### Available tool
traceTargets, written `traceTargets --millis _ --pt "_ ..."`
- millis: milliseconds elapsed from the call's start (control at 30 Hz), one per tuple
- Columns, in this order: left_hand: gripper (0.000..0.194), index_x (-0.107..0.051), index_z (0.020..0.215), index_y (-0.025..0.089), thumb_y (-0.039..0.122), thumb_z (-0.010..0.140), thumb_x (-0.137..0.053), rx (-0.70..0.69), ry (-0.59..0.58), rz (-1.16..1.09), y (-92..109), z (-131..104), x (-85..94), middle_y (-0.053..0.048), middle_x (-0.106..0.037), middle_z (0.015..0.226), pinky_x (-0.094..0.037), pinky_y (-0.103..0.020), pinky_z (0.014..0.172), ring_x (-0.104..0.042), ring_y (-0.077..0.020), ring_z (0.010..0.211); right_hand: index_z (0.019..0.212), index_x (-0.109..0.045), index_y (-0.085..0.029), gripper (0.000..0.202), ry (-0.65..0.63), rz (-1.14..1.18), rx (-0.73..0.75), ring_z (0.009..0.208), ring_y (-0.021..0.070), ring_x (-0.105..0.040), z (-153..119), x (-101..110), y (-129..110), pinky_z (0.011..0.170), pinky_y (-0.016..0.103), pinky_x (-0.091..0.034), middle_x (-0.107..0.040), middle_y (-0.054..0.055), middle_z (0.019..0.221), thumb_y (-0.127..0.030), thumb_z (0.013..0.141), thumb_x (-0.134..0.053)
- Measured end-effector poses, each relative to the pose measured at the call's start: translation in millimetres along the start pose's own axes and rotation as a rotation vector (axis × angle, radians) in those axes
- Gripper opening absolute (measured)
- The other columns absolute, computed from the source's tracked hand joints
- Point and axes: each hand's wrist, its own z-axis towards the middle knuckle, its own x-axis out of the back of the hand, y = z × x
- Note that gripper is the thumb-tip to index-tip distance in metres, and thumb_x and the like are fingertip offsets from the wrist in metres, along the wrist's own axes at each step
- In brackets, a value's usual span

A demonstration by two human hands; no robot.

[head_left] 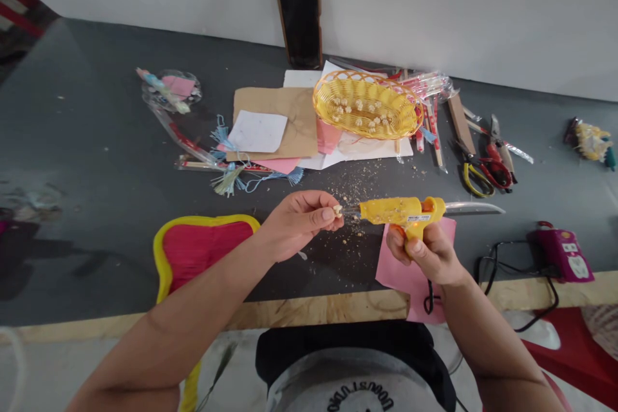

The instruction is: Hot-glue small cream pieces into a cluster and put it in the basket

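My right hand (427, 254) grips a yellow hot glue gun (391, 210) by its handle, and the nozzle points left. A clear glue stick (476, 207) sticks out of the gun's back end. Between the thumb and fingers of my left hand (306, 222) is a small cream flower-shaped piece (337, 210), right at the nozzle tip. Whether nozzle and piece touch, I cannot tell. Beyond my hands, a yellow wicker basket (367, 77) holds several similar pieces. Crumbs (355, 187) lie scattered on the table around the nozzle.
A pink sheet (386, 270) lies under my right hand. Pliers (477, 177) and red-handled cutters (497, 154) rest to the right, near a purple power box (564, 254) with a black cable. A magenta, yellow-rimmed object (207, 248) is at left. A phone (299, 13) leans on the wall.
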Motion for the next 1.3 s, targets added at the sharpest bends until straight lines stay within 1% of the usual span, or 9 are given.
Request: traceTargets --millis 300,433,633,833,1067,1200,1300 --pt "0.027 -0.080 0.076 0.015 0.035 0.065 -0.094 0.008 0.003 0.003 0.1 -0.7 0.8 -0.001 -0.074 0.067 -0.052 -0.017 0.064 -0.067 -0.0084 0.063 0.098 -0.055 -0.026 0.016 -0.011 -0.012 0.020 0.053 0.0082 -0.039 2.0 -1.1 -1.0 0.046 0.026 -0.030 -0.045 -0.004 0.075 -0.040 0.104 -0.051" --pt "0.028 -0.079 0.076 0.015 0.036 0.065 -0.094 0.019 0.010 0.013 -0.3 -0.6 1.3 -0.001 -0.074 0.067 -0.052 -0.017 0.064 -0.068 -0.0087 0.064 0.099 -0.056 -0.025 0.017 -0.016 -0.020 0.005 0.053 0.0088 -0.039 0.7 -0.1 -0.3 0.046 0.026 -0.030 -0.044 -0.004 0.071 -0.040 0.104 -0.051" --pt "0.028 -0.078 0.077 0.015 0.035 0.066 -0.094 0.010 0.005 0.023 0.5 -0.3 1.3 -0.002 -0.073 0.068 -0.051 -0.019 0.064 -0.067 -0.0095 0.064 0.099 -0.055 -0.026 0.016 -0.001 -0.027 0.005 0.053 0.0083 -0.041 -0.1 0.4 0.4 0.046 0.025 -0.031 -0.046 -0.004 0.072 -0.041 0.103 -0.052" --pt "0.029 -0.079 0.075 0.016 0.037 0.063 -0.095 0.009 0.030 0.031 0.7 -0.8 -0.3 -0.001 -0.073 0.067 -0.051 -0.020 0.062 -0.066 -0.0099 0.063 0.096 -0.055 -0.026 0.016 0.001 -0.006 -0.015 0.052 0.0086 -0.040 -0.1 1.5 0.9 0.045 0.026 -0.030 -0.046 -0.004 0.072 -0.040 0.102 -0.054" --pt "0.027 -0.079 0.075 0.015 0.036 0.065 -0.094 -0.007 0.021 0.035 0.4 -0.8 -0.2 -0.002 -0.073 0.066 -0.051 -0.021 0.061 -0.065 -0.0105 0.062 0.094 -0.055 -0.026 0.023 0.012 -0.049 -0.062 0.050 0.0103 -0.039 -1.6 3.2 -0.3 0.044 0.027 -0.029 -0.047 -0.003 0.069 -0.048 0.100 -0.055" --pt "0.025 -0.079 0.075 0.016 0.035 0.066 -0.094 -0.021 0.026 0.018 -0.2 0.1 0.6 -0.002 -0.073 0.067 -0.051 -0.022 0.063 -0.065 -0.0101 0.061 0.089 -0.053 -0.025 0.024 0.005 -0.030 -0.059 0.050 0.0099 -0.039 -0.3 3.2 -1.4 0.044 0.027 -0.029 -0.046 -0.003 0.068 -0.046 0.101 -0.055" --pt "0.025 -0.079 0.076 0.016 0.035 0.067 -0.093 -0.016 0.027 0.015 -0.8 0.4 1.6 -0.001 -0.073 0.067 -0.051 -0.021 0.064 -0.064 -0.0091 0.061 0.092 -0.055 -0.025 0.022 0.006 -0.036 -0.062 0.051 0.0098 -0.038 0.0 3.6 -1.7 0.046 0.028 -0.029 -0.047 -0.003 0.067 -0.045 0.101 -0.054"
